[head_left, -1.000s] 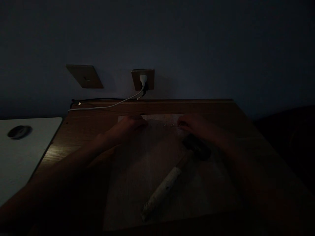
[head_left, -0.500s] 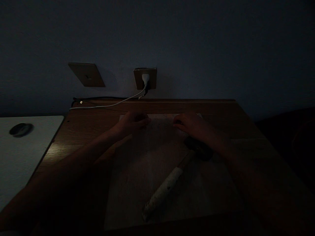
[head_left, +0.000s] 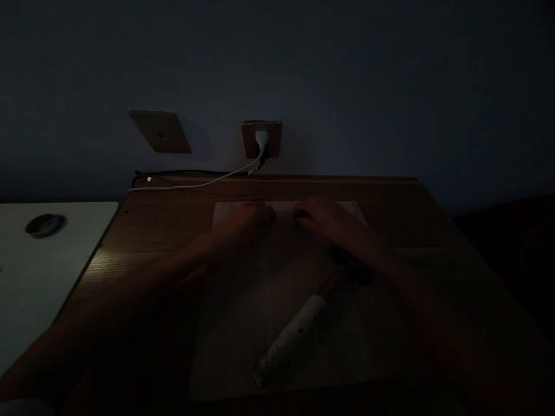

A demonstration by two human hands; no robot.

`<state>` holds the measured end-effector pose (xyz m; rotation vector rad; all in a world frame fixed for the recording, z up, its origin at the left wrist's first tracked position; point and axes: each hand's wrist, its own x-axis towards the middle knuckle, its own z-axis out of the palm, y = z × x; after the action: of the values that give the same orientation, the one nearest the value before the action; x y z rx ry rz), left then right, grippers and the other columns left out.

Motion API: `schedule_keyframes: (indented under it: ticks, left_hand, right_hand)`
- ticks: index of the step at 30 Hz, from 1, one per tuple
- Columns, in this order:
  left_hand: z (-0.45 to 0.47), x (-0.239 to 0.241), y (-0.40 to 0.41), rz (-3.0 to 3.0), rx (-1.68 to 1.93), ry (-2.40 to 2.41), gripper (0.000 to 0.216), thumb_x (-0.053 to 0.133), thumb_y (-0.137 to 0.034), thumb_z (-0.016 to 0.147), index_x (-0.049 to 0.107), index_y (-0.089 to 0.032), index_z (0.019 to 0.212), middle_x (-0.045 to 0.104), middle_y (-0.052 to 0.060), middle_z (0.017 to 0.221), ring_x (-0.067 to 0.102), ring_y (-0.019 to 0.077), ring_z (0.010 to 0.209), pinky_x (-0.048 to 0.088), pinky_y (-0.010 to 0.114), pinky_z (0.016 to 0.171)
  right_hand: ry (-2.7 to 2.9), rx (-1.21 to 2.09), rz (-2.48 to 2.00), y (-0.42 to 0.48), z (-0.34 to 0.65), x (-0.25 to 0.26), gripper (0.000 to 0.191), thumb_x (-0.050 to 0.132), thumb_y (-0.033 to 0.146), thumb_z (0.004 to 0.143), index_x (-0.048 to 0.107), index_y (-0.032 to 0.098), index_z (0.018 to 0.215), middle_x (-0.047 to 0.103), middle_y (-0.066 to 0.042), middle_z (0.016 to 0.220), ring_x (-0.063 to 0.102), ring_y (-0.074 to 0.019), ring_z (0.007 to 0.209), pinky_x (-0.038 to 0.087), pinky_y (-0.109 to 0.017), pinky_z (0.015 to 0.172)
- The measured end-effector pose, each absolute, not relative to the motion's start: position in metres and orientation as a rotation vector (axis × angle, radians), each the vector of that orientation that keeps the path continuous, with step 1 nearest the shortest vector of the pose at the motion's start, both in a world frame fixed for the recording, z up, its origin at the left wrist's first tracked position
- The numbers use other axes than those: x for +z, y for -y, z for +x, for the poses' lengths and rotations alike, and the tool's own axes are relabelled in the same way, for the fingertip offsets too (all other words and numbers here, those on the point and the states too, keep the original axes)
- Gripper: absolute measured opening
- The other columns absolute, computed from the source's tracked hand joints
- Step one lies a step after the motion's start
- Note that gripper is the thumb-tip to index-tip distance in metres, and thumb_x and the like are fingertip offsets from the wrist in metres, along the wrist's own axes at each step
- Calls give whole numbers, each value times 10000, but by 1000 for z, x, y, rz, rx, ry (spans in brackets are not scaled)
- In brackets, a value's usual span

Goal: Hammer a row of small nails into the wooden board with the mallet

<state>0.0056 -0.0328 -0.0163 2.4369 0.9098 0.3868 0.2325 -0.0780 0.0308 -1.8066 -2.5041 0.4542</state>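
Note:
A pale, thin sheet (head_left: 234,358) lies on the wooden tabletop, with a hammer (head_left: 288,341) resting aslant on it. The hammer's dark head is partly hidden behind my right forearm; its worn, whitish handle points toward me. At the sheet's far edge, my left hand (head_left: 251,216) is closed, fingers curled inward and blurred. My right hand (head_left: 316,215) faces it a short gap away, also closed with the fingertips bent down. Dim light hides whatever may be between the fingers of either hand.
Behind the table stands a wall with a blank-looking plate (head_left: 162,133) and an outlet (head_left: 273,138). A white plug (head_left: 261,138) sits in it, its cable (head_left: 203,184) trailing left along the back edge. On the left is a white surface (head_left: 26,289) bearing a dark round object (head_left: 45,225).
My hands have come closer together along the sheet's far edge, the left moving right and the right moving slightly left. The hammer stays in place on the sheet; the view has shifted a little.

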Motion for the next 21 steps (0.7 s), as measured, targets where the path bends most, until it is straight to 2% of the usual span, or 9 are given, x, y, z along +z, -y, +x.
schedule_keyframes:
  ticks: [2, 4, 8, 13, 16, 21]
  left_hand:
    - [8, -15, 34, 2603, 331, -871, 231, 512, -162, 962, 730, -151, 1036, 721, 106, 1022, 685, 206, 873, 496, 301, 769]
    - [12, -12, 35, 2712, 264, -879, 218, 518, -204, 983, 718, -138, 1040, 716, 124, 1019, 683, 220, 850, 490, 303, 737]
    - [20, -7, 36, 2651, 306, -1050, 215, 513, -254, 982, 690, -134, 1003, 703, 102, 906, 637, 197, 738, 444, 288, 665]
    - [23, -11, 30, 1931, 561, -1170, 246, 500, -311, 926, 565, -170, 734, 559, 11, 667, 514, 134, 603, 359, 246, 560]
    - [20, -14, 30, 1383, 571, -1095, 238, 497, -346, 905, 540, -185, 736, 506, 0, 626, 452, 118, 539, 339, 232, 497]
    - [17, -13, 39, 867, 610, -939, 176, 636, -332, 838, 581, -177, 776, 573, 26, 700, 518, 120, 582, 415, 222, 516]
  right_hand:
    - [2502, 451, -1799, 77, 230, 29, 241, 625, 56, 892, 811, 156, 1009, 822, -98, 1040, 751, -236, 965, 515, -295, 850]
    - [2514, 449, -1770, 78, 228, 29, 243, 617, 43, 883, 808, 143, 995, 813, -109, 1034, 741, -239, 965, 509, -301, 860]
    - [2520, 421, -1717, 79, 228, 31, 270, 603, 44, 882, 797, 158, 1030, 787, -106, 1075, 712, -239, 1027, 494, -314, 926]
    - [2499, 439, -1709, 76, 220, 30, 298, 591, 52, 903, 797, 143, 1097, 795, -109, 1127, 725, -241, 1058, 489, -311, 946]
    - [2507, 453, -1721, 73, 214, 28, 284, 597, 43, 900, 805, 129, 1072, 809, -115, 1109, 743, -242, 1032, 493, -299, 910]
    - [2576, 444, -1733, 69, 207, 28, 266, 603, 55, 900, 814, 130, 1044, 815, -131, 1066, 749, -249, 982, 498, -296, 836]
